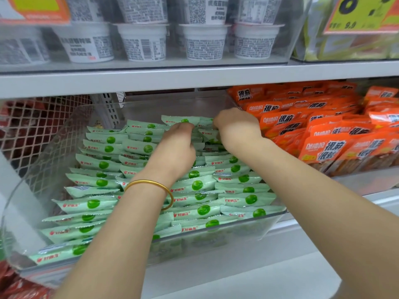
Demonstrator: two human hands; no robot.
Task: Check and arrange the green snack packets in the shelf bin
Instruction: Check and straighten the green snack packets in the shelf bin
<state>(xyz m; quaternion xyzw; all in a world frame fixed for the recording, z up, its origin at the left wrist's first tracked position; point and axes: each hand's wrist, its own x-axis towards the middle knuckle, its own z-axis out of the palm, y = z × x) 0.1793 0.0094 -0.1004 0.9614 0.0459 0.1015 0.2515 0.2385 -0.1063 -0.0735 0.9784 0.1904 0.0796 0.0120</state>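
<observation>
Several pale green snack packets (103,165) with a green ball print lie in overlapping rows in a clear plastic bin (216,238) on the lower shelf. Both my hands reach to the far end of the bin. My left hand (177,147), a gold bangle on its wrist, has its fingers curled down on the packets at the back of the middle row. My right hand (235,128) curls over the back packets just to the right of it. One packet (180,120) stands raised at the very back between my fingertips. My fingertips are hidden among the packets.
Orange snack packets (323,134) fill the bin to the right. A wire mesh basket (38,130) with red packs stands on the left. White cups (142,42) sit on the shelf above, whose grey edge (194,80) hangs close over my hands. Yellow price tag (364,14) at top right.
</observation>
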